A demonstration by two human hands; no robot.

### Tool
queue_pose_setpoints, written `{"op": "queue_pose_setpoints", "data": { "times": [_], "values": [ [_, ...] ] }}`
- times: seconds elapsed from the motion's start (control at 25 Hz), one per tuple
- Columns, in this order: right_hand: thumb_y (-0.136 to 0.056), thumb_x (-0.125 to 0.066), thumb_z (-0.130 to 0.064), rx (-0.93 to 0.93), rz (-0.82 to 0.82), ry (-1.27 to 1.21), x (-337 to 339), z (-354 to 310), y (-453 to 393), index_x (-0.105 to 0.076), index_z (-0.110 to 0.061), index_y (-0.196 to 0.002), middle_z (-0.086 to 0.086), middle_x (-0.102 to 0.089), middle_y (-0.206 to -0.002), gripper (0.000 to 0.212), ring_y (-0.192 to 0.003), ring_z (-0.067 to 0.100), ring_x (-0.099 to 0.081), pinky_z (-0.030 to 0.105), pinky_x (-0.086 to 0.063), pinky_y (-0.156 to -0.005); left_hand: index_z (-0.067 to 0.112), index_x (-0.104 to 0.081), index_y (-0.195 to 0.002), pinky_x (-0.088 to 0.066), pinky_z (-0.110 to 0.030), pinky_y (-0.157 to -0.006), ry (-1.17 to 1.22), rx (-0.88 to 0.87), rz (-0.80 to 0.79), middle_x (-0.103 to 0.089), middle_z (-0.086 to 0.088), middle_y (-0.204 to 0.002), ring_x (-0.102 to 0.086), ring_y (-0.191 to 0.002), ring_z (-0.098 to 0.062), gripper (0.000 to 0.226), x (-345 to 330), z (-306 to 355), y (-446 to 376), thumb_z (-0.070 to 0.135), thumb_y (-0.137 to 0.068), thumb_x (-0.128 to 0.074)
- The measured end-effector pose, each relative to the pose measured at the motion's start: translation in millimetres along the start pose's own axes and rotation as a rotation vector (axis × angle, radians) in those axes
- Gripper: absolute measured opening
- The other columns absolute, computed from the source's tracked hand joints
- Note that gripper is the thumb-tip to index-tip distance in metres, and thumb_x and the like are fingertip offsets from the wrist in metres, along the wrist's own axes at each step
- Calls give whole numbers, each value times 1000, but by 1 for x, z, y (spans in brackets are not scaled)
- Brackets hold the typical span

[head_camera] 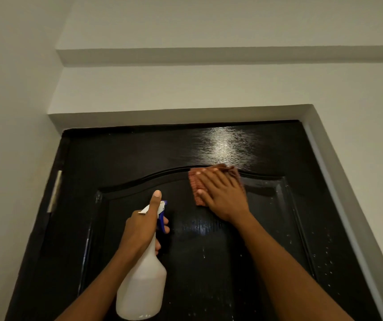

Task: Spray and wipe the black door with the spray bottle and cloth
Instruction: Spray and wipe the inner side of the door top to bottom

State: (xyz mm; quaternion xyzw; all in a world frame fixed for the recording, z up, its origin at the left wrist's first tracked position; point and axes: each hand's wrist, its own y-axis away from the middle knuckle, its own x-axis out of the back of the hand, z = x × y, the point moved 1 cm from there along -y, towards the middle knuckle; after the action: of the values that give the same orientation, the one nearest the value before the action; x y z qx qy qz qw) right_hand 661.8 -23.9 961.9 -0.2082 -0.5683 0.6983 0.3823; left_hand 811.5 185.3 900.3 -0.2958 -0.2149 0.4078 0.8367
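The glossy black door [139, 158] fills the lower part of the view, with an arched raised panel and fine droplets on its right side. My left hand [143, 228] grips the neck of a white spray bottle [143, 288] with a blue trigger, its nozzle toward the door and my thumb raised along the top. My right hand [223, 195] lies flat with straight fingers on a reddish-brown cloth [196, 181], pressing it against the door at the top of the arched panel.
A pale wall [209, 89] with a stepped ledge rises above the door. The grey door frame [338, 172] runs down the right side. A metal hinge [55, 191] sits on the door's left edge beside the left wall.
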Motion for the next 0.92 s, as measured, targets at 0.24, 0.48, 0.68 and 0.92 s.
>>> {"op": "queue_pose_setpoints", "data": {
  "times": [0.24,0.48,0.68,0.92],
  "values": [
    [-104,-23,-60,-339,41,31,12,113,97,-30,-37,-160,-11,-33,-164,60,-154,15,-24,41,-15,-125,4,-68,-92,-47,-26,-43,56,41,-139,-73,-13,-82,-61,-51,-20,78,-67,8,11,72,-88,-29],
    [-106,-9,-56,-550,52,15,12,154,103,-3,-36,-163,-10,-1,-172,61,-158,18,-1,46,0,-127,4,-69,-92,-50,-28,-48,108,9,-210,-73,-13,-79,-65,-58,-23,79,-133,26,16,73,-87,-30],
    [-107,-12,-55,-547,25,-50,23,185,63,5,-32,-163,-4,9,-171,63,-158,22,7,52,4,-126,7,-70,-89,-52,-30,-51,169,-45,-222,-74,-14,-82,-67,-61,-22,77,-168,43,16,74,-86,-31],
    [-102,-18,-62,-610,98,-63,3,157,167,2,-32,-164,0,5,-172,71,-158,25,3,54,3,-125,10,-68,-93,-49,-29,-47,214,3,-240,-73,-15,-81,-67,-61,-26,73,-205,37,39,73,-87,-32]
  ]
}}
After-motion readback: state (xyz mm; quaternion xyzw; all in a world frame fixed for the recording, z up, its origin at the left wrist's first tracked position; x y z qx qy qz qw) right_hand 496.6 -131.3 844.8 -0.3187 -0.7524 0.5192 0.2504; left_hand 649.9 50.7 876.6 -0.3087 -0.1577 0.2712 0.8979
